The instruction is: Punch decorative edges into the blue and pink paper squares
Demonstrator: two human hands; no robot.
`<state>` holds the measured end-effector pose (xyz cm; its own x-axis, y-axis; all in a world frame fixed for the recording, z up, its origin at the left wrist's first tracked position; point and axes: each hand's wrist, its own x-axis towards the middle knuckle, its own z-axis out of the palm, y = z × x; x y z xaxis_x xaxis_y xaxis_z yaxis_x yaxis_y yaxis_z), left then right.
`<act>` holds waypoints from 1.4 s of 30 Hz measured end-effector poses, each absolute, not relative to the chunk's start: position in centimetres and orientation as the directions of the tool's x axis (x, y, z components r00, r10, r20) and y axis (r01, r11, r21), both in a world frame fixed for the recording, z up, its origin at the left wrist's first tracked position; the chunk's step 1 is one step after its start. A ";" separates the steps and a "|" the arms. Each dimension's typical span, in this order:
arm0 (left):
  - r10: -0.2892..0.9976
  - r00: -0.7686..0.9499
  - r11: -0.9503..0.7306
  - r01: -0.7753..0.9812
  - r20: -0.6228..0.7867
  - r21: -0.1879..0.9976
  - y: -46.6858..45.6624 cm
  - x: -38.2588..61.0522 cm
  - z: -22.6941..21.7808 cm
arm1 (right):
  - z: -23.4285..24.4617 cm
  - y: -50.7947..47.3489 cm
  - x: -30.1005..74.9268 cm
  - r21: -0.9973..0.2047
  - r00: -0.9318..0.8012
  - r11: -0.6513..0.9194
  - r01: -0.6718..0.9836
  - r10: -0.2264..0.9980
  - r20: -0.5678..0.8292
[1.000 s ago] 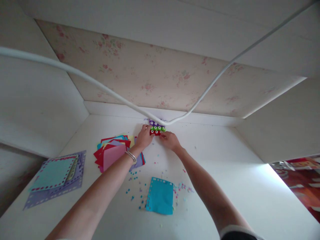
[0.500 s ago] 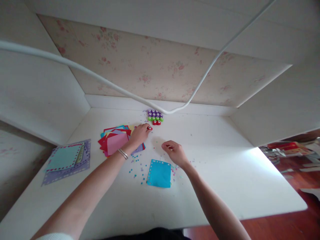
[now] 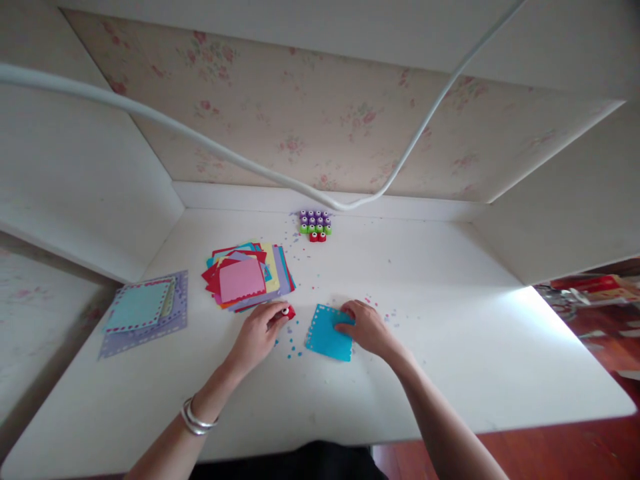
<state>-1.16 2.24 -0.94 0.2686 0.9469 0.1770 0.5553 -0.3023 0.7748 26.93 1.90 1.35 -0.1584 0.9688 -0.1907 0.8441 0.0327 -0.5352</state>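
Between the fingers of my left hand (image 3: 260, 337) is a small red craft punch (image 3: 289, 312) with a white top, held just above the desk. My right hand (image 3: 367, 325) grips the right edge of a blue paper square (image 3: 330, 337), thumb on top and fingers at its far corner. Small holes run along the paper's left and far edges. Blue paper bits (image 3: 292, 348) are scattered between my left hand and the square. Several matching punches (image 3: 315, 225) in purple, green and red stand in rows at the back of the desk.
A fanned pile of coloured paper (image 3: 243, 280) lies left of centre. Farther left, punched sheets (image 3: 137, 307) rest near the side panel. A white cable (image 3: 220, 152) hangs across the view before the floral wall (image 3: 300, 127). The white desk (image 3: 465, 333) extends to the right.
My left hand has come back from near the punch rows toward me, carrying the red punch. My right hand has moved down and taken hold of the blue paper, which has turned slightly.
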 end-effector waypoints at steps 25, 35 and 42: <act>0.937 0.252 -0.349 0.679 0.241 0.646 2.1 -0.7 -1.4 | -0.1 2.1 23.6 -0.929 0.031 -0.332 0.161 0.943 -0.331; 0.959 0.211 -0.278 0.575 0.189 0.770 2.3 -1.0 -1.6 | -0.5 2.0 23.6 -0.933 0.045 -0.331 0.140 0.944 -0.328; 0.939 0.222 -0.343 0.563 0.263 0.752 2.3 -1.0 -1.1 | -0.4 2.0 23.4 -0.937 0.048 -0.331 0.115 0.944 -0.328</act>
